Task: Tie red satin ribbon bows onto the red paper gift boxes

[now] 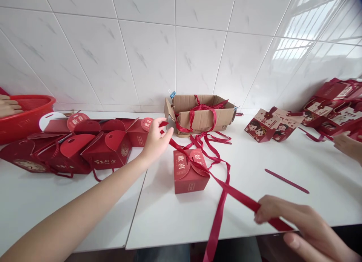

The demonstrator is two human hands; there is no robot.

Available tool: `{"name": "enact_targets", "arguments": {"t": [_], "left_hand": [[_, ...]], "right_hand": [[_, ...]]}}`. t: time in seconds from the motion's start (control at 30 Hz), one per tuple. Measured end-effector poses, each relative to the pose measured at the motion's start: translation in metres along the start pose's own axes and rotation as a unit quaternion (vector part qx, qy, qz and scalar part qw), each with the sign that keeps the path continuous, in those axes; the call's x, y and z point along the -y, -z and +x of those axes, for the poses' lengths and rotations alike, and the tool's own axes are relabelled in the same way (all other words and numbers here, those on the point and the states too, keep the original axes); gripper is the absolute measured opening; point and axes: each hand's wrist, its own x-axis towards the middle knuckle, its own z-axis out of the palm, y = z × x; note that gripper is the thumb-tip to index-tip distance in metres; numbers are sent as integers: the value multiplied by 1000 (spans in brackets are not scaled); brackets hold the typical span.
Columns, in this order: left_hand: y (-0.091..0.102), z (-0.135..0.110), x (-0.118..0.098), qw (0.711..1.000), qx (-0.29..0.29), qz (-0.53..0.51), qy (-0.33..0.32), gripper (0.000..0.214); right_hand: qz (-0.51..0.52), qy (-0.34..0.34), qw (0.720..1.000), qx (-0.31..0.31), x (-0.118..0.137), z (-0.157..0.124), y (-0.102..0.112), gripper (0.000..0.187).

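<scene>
A long red ribbon [226, 186] is stretched across the white table [283, 209]. My left hand [156, 139] pinches its far end near the cardboard box [202, 117]. My right hand [299, 224], at the table's front edge, is closed on the near end. The ribbon passes over the top of a closed red gift box [190, 172] standing in the middle of the table. More loose red ribbons [210, 139] spill out of the cardboard box onto the table behind it.
Several red gift boxes [85, 147] lie at the left beside a red basket [26, 115], where another person's hand [8, 106] rests. Printed boxes [268, 126] and more red ones [333, 107] are at the right with another person's hand [349, 145]. A short ribbon strip [285, 181] lies alone.
</scene>
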Motion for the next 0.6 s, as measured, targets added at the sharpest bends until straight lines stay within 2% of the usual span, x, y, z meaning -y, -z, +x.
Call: {"name": "enact_targets", "arguments": {"t": [0.07,0.13,0.23,0.3,0.33,0.5,0.6], "left_hand": [[6,-13,-15,983,65,153,-83,50],[12,-26,-26,939,141,277,-148,54],[17,-42,-31,878,254,370,-167,53],[18,-47,-27,856,291,395,-163,52],[17,-48,-24,852,295,401,-164,53],[7,-45,-20,848,296,403,-175,54],[2,-42,-26,837,331,408,-153,48]], "right_hand": [[-70,-18,997,-18,-6,6,13,31],[-150,-53,987,-32,-9,18,24,28],[-244,-73,961,-105,-6,47,30,26],[-238,-44,957,-163,-1,70,25,29],[-218,-26,961,-171,2,81,20,29],[-123,-11,991,-51,10,127,-13,23],[-79,2,997,-22,3,141,-23,16]]}}
